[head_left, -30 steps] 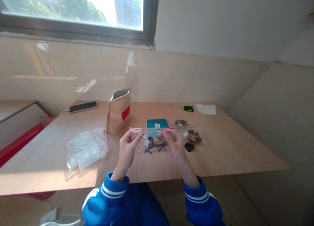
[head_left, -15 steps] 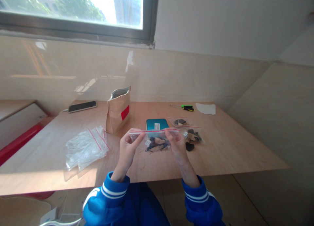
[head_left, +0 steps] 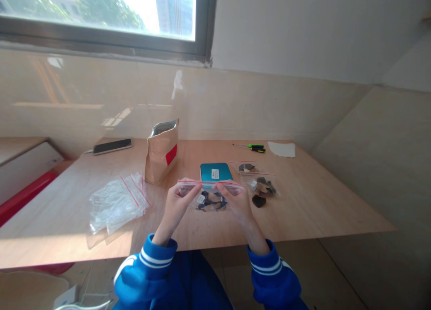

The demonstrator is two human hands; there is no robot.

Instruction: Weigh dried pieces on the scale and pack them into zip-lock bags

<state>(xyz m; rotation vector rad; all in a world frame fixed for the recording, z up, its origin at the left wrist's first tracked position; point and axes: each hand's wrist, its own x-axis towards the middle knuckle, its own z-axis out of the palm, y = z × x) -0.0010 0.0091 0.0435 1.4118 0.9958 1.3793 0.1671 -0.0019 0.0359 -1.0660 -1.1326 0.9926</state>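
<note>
I hold a small clear zip bag [head_left: 209,194] with a red seal strip above the wooden table [head_left: 303,211]. Dark dried pieces and a small white label lie in its bottom. My left hand [head_left: 175,205] pinches the seal strip at its left end. My right hand [head_left: 235,201] pinches the strip near its middle, thumb in front. Both sleeves are blue with white stripes.
A teal box [head_left: 215,171] sits just behind the bag. Two filled zip bags [head_left: 261,184] and a loose dark piece [head_left: 259,201] lie to the right. An open brown paper pouch [head_left: 161,152], a pile of empty zip bags [head_left: 117,202], a phone [head_left: 112,146], a green screwdriver [head_left: 254,147] and a white paper [head_left: 282,149] are also on the table.
My right hand slid left along the seal strip, from the bag's right end toward its middle. The bag dropped slightly. My left hand stayed at the left end.
</note>
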